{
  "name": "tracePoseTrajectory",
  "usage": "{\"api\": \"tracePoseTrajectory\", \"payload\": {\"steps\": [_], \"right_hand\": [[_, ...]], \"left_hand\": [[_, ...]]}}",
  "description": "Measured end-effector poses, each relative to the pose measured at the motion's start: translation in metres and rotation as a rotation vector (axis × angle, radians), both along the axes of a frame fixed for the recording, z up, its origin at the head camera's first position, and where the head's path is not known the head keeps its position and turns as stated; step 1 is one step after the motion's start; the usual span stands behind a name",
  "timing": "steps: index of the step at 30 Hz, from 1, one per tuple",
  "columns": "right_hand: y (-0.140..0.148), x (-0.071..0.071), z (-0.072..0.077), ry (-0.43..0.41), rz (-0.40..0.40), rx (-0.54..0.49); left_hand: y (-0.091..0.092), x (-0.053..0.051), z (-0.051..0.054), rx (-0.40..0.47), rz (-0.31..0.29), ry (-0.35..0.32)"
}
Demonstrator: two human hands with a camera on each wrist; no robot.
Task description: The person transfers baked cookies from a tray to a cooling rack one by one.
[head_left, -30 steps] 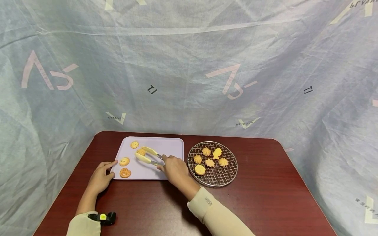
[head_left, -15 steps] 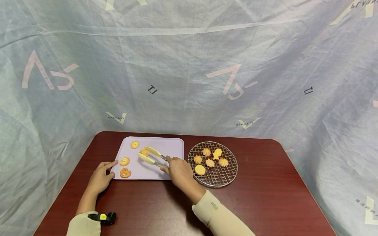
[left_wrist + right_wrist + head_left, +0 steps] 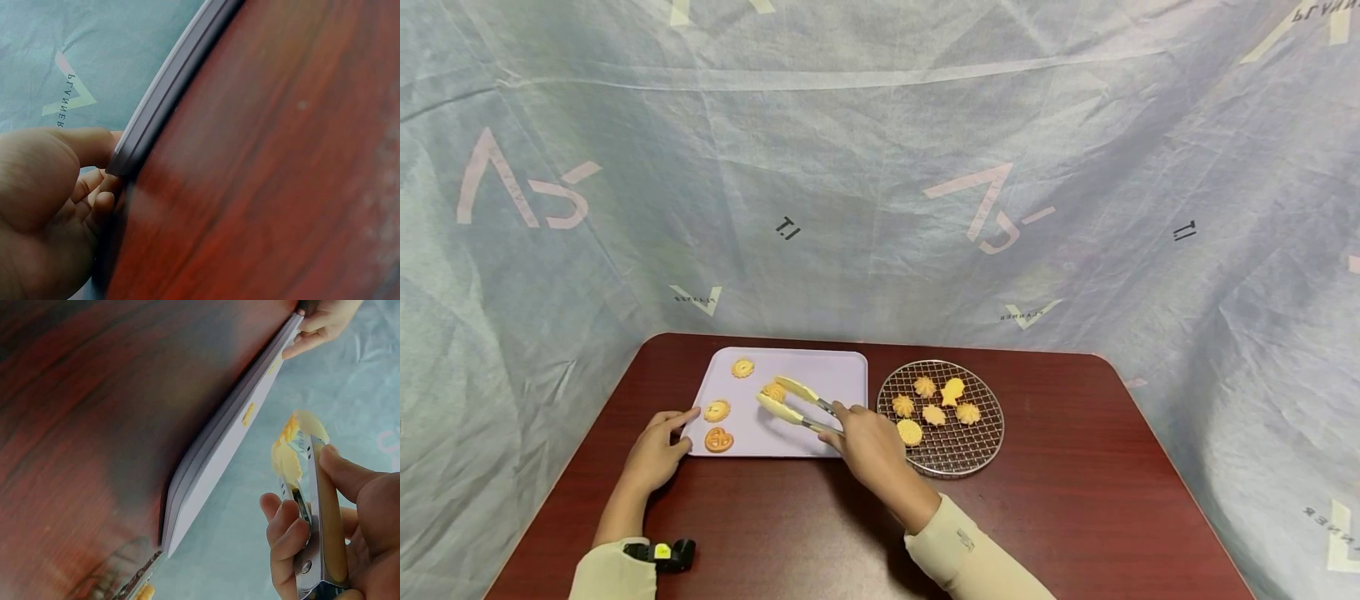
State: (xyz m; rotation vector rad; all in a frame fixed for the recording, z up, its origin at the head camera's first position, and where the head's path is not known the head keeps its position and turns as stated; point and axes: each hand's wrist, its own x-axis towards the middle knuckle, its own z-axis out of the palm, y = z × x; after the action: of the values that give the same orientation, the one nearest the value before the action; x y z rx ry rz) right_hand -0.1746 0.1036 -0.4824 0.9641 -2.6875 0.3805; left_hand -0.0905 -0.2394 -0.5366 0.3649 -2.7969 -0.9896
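Observation:
My right hand point(image 3: 872, 446) grips a pair of tongs point(image 3: 322, 512) with metal arms and pale yellow tips. Between those tips a round ridged cookie point(image 3: 773, 392) is held above the lilac tray point(image 3: 820, 367); the right wrist view shows a gap below it. At the tray's near left corner my left hand point(image 3: 655, 454) holds the edge, its thumb and fingers about the rim in the left wrist view. On the tray's left side lie a ring-shaped cookie point(image 3: 742, 368), a scalloped cookie point(image 3: 717, 410) and a pretzel-shaped cookie point(image 3: 718, 440).
Right of the tray stands a round wire rack point(image 3: 955, 454) bearing several cookies, among them a fish-shaped one point(image 3: 952, 392) and a round one point(image 3: 909, 432). Both stand on a dark red wooden table point(image 3: 1075, 500). Grey printed cloth point(image 3: 880, 208) hangs behind and at the sides.
My right hand has moved right and slightly nearer, carrying the tongs and the cookie away from the tray's left side. My left hand stays at the tray's corner.

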Motion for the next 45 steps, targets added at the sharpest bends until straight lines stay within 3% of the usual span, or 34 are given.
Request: {"api": "tracePoseTrajectory", "payload": {"steps": [16,45], "right_hand": [[0.025,0.005,0.0,0.006,0.012,-0.084],[0.069,0.016,-0.003,-0.01,-0.008,-0.14]], "left_hand": [[0.001,0.0,0.001,-0.017,-0.011,0.012],[0.0,0.0,0.001,-0.01,-0.008,0.003]]}}
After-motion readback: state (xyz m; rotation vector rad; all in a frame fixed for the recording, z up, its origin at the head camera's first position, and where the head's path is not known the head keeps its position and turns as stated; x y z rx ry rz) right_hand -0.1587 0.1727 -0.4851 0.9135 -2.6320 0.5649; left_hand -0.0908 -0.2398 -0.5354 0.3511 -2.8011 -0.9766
